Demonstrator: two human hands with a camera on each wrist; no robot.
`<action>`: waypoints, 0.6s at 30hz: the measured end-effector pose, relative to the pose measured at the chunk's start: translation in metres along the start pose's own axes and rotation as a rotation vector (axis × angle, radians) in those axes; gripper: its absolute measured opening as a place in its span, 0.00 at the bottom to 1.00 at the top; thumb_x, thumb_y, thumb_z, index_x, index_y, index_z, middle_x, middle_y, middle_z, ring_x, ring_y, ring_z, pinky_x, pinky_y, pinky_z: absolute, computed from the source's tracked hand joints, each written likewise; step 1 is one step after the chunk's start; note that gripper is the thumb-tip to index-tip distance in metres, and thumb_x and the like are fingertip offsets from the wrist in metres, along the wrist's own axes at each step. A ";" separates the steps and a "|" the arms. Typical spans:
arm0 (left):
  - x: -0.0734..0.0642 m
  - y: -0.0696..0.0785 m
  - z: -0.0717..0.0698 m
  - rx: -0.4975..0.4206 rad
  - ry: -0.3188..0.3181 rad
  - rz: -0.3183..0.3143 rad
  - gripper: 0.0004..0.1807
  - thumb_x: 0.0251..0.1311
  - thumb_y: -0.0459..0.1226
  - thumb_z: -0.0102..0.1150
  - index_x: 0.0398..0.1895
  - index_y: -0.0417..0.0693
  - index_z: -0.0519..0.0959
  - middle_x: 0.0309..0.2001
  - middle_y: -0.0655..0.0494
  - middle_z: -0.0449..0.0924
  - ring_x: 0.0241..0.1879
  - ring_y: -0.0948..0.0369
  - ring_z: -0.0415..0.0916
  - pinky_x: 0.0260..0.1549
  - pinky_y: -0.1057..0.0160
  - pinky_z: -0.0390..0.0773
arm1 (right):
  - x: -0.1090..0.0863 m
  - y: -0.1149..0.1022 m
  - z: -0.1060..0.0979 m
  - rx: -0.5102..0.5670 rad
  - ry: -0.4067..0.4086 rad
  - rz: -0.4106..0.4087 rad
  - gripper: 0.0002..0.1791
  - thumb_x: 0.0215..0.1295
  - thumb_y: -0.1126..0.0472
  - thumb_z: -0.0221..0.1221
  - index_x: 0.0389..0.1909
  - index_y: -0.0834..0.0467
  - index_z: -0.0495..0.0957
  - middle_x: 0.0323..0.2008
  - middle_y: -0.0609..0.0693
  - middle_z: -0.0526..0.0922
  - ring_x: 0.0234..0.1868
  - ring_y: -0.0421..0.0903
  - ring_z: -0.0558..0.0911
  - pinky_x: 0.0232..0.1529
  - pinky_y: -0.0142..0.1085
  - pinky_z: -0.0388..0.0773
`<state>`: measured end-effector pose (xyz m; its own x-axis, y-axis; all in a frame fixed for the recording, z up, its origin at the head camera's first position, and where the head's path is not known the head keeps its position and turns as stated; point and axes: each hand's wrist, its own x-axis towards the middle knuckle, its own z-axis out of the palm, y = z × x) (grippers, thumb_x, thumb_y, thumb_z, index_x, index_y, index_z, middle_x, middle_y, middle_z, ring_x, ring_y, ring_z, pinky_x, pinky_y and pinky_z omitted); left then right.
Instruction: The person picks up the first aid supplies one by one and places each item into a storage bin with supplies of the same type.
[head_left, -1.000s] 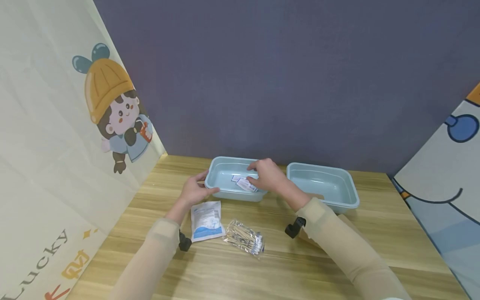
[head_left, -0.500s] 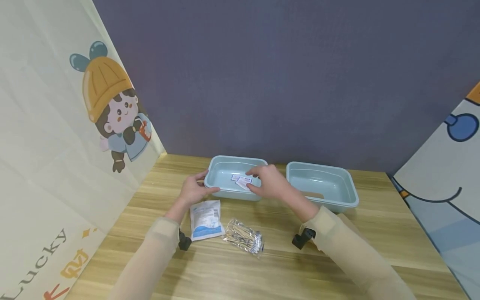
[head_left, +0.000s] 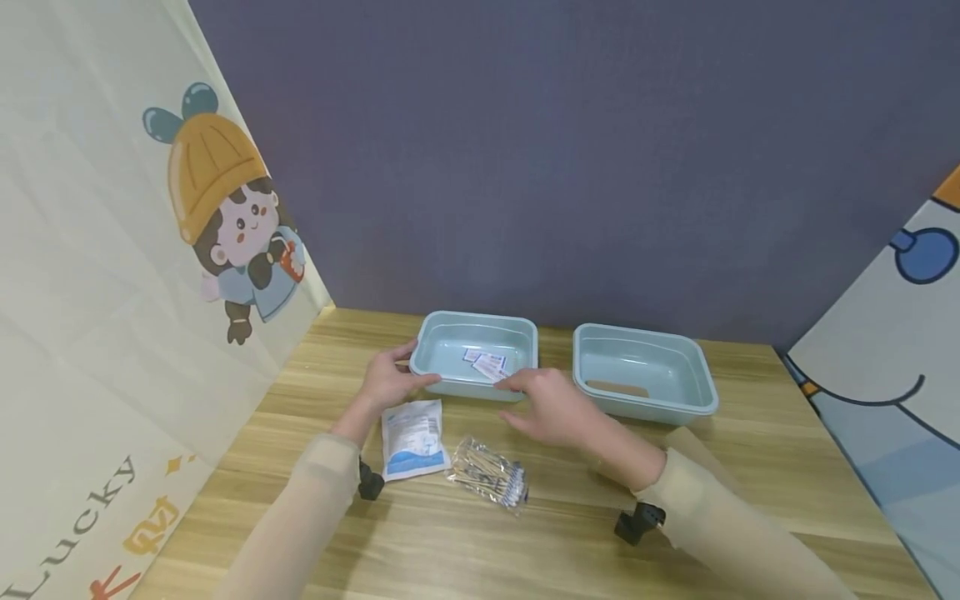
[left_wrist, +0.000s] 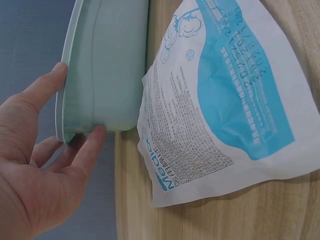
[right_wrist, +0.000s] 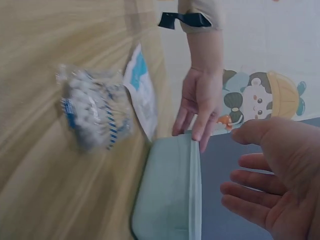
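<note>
My left hand [head_left: 387,381] holds the near left corner of a pale blue plastic bin [head_left: 467,388], its thumb on the front rim and its fingers at the left end. Small white packets [head_left: 489,367] with blue print lie overlapped on the bin's floor. My right hand [head_left: 551,406] is near the bin's front right corner, fingers loosely bent, with nothing in its grasp; the right wrist view shows it apart from the bin. Below the left hand lies a white and blue packet [left_wrist: 200,100] with cotton bolls drawn on it. Beside that is a clear bag of cotton swabs [head_left: 489,475].
A second pale blue bin [head_left: 675,408] stands at the right, with a flat brown piece [head_left: 618,388] inside. Something tan and flat [head_left: 697,450] lies on the wooden table [head_left: 780,450], partly behind my right sleeve. A dark panel [head_left: 555,167] rises behind the table.
My right hand has drawn back from over the left bin, toward me and slightly right, uncovering the small packets more. My left hand stays at the bin's corner.
</note>
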<state>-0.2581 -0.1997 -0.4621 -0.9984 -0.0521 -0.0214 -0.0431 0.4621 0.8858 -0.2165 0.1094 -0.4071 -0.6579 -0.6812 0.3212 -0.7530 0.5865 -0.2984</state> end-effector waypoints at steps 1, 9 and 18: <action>0.000 0.000 0.000 0.000 -0.001 0.002 0.51 0.52 0.40 0.84 0.80 0.46 0.68 0.73 0.36 0.75 0.60 0.41 0.84 0.47 0.58 0.92 | -0.002 -0.001 0.000 0.001 -0.002 -0.006 0.22 0.63 0.56 0.74 0.56 0.61 0.87 0.52 0.55 0.92 0.53 0.51 0.91 0.57 0.43 0.90; 0.000 0.002 -0.002 0.014 0.002 -0.008 0.51 0.53 0.41 0.83 0.80 0.46 0.67 0.74 0.37 0.74 0.61 0.40 0.84 0.48 0.57 0.92 | -0.015 -0.006 0.012 0.053 -0.040 -0.025 0.27 0.60 0.59 0.75 0.59 0.64 0.84 0.57 0.58 0.90 0.59 0.56 0.89 0.65 0.45 0.86; -0.001 0.002 -0.002 -0.020 -0.016 -0.017 0.51 0.53 0.40 0.83 0.80 0.46 0.66 0.74 0.37 0.74 0.62 0.41 0.83 0.48 0.57 0.92 | -0.028 -0.011 0.025 0.040 -0.098 -0.033 0.31 0.62 0.53 0.75 0.64 0.60 0.82 0.61 0.57 0.87 0.62 0.53 0.87 0.66 0.44 0.85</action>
<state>-0.2567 -0.2008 -0.4597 -0.9980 -0.0457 -0.0437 -0.0595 0.4438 0.8942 -0.1895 0.1108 -0.4352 -0.6267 -0.7407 0.2422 -0.7717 0.5465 -0.3255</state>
